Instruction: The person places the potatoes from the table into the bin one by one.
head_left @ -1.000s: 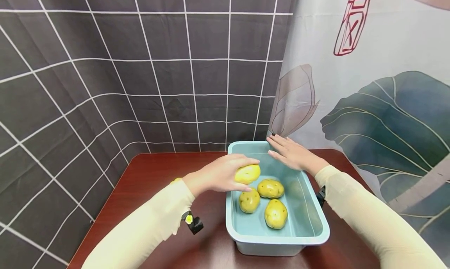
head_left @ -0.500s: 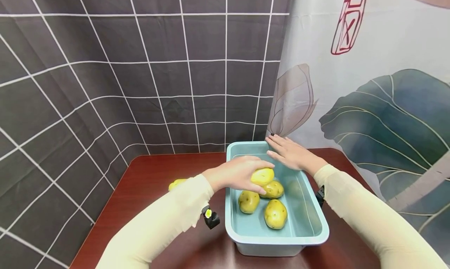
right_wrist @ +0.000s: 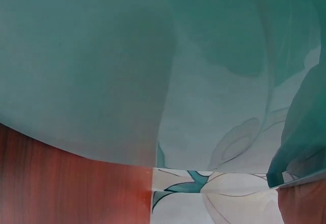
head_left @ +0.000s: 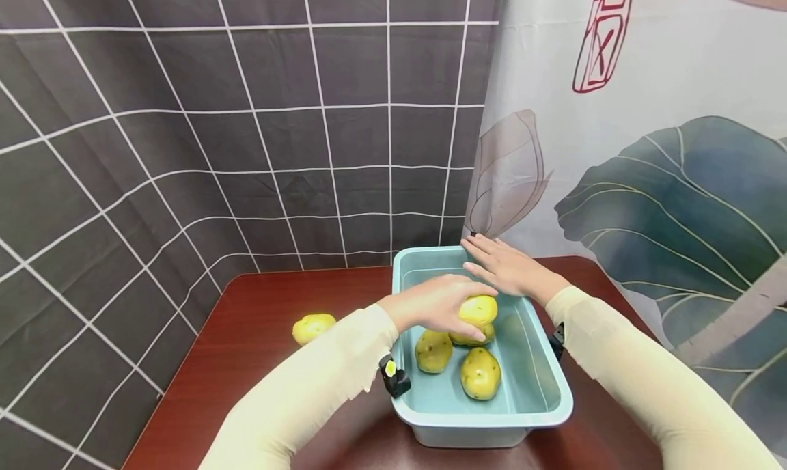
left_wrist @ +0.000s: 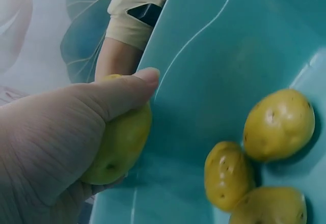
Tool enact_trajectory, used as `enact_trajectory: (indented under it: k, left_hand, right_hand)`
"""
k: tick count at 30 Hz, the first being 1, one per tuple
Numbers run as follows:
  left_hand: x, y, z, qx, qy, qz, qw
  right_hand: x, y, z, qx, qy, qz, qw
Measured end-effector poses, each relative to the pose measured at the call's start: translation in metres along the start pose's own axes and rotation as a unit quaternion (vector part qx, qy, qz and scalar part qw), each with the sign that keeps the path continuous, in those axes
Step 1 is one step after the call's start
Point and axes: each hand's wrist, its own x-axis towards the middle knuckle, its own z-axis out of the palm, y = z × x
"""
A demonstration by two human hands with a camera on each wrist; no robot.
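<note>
My left hand [head_left: 439,302] grips a yellow potato [head_left: 479,310] above the tub, thumb and fingers curled round it. In the left wrist view, this held potato [left_wrist: 122,142] shows beneath the thumb. Inside the light blue plastic tub [head_left: 479,419] lie three more potatoes: one at the left [head_left: 433,351], one nearer the front [head_left: 481,374], and one farther back [head_left: 473,336], partly covered by the held potato. My right hand [head_left: 507,265] rests on the tub's far right rim with its fingers straight. The right wrist view is mostly filled by the tub's outer wall [right_wrist: 102,81].
Another potato [head_left: 312,328] lies on the red-brown table [head_left: 264,313] left of the tub, beyond my left sleeve. A dark grid-patterned curtain [head_left: 277,142] hangs behind the table, and a pale leaf-printed curtain [head_left: 670,197] closes off the right.
My left hand has carried its potato rightward from the tub's left rim to over the back potato. The potato on the table has come out from behind the left sleeve. My right hand stays put.
</note>
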Motion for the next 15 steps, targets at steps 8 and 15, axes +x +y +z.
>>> enact_trajectory:
  k: [8,15]
  left_hand:
    - [0.013,-0.003,0.016,-0.024,-0.018,0.004,0.9995]
    - [0.024,-0.004,0.026,-0.029,-0.029,0.009,0.9991]
  right_hand:
    - [0.000,0.000,0.000,-0.001,0.006,-0.006,1.000]
    - [-0.001,-0.001,0.000,0.002,0.002,-0.004,1.000]
